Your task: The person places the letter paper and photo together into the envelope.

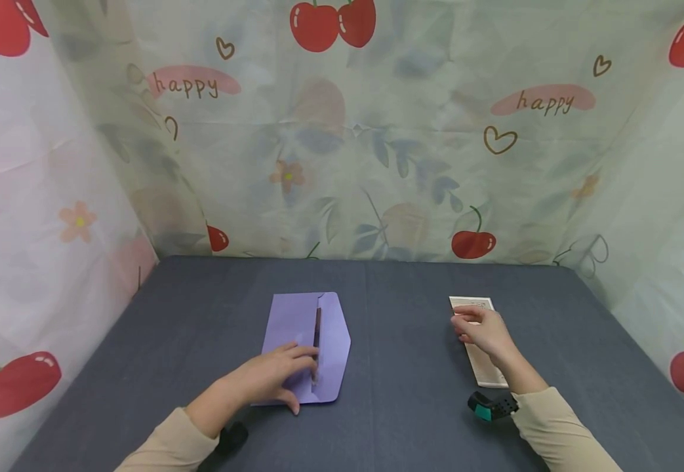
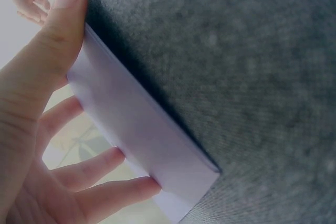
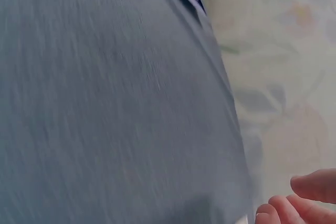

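Note:
A purple envelope (image 1: 285, 321) lies on the dark tabletop left of centre, its flap opened toward the right. Along the flap line a narrow dark strip (image 1: 317, 328) shows in the envelope's mouth. My left hand (image 1: 277, 373) rests on the envelope with fingers spread; in the left wrist view the fingertips (image 2: 149, 184) touch its surface and the thumb (image 2: 63, 24) lies by its edge. On the right is a slim cream-coloured card or packet (image 1: 483, 367) with printing at its far end. My right hand (image 1: 483, 331) is over it, fingers loosely bent, nothing seen between them.
The dark cloth-covered table (image 1: 401, 367) ends at a patterned curtain (image 1: 353, 164) behind and at both sides. A black strap with a teal part (image 1: 492, 408) is at my right wrist, and a dark object (image 1: 233, 439) shows under my left wrist.

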{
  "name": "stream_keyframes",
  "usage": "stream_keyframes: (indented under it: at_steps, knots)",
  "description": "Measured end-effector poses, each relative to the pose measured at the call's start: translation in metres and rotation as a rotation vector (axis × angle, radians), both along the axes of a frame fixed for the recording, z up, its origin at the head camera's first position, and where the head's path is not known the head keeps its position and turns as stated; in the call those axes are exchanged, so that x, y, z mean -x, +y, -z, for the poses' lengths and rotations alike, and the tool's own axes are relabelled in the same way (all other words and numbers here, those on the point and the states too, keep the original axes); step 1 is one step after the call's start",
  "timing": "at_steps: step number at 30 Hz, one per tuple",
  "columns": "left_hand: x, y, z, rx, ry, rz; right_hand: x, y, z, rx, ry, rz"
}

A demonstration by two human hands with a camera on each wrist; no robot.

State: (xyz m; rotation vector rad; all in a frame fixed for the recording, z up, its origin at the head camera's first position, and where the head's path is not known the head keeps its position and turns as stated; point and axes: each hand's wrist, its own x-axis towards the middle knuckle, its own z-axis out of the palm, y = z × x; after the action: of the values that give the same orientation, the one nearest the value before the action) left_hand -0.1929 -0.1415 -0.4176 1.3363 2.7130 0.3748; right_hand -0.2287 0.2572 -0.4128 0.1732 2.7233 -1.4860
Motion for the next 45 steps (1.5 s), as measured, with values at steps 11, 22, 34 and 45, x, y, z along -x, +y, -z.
stream_keyframes:
  at_steps: [11,22,34,45]
  knots:
    - [0.001,-0.001,0.002,-0.012,0.005,0.006,0.004,0.049,0.003,-0.075,0.006,0.137]
    - [0.001,0.0,0.001,-0.018,0.016,0.022,0.004,0.064,0.008,-0.252,-0.061,0.223]
    - [0.001,-0.001,0.003,-0.017,0.019,0.016,0.004,0.069,0.01,-0.307,-0.171,0.172]
    - [0.001,-0.001,0.003,-0.033,0.022,0.022,0.002,0.072,0.013,-0.306,-0.16,0.175]
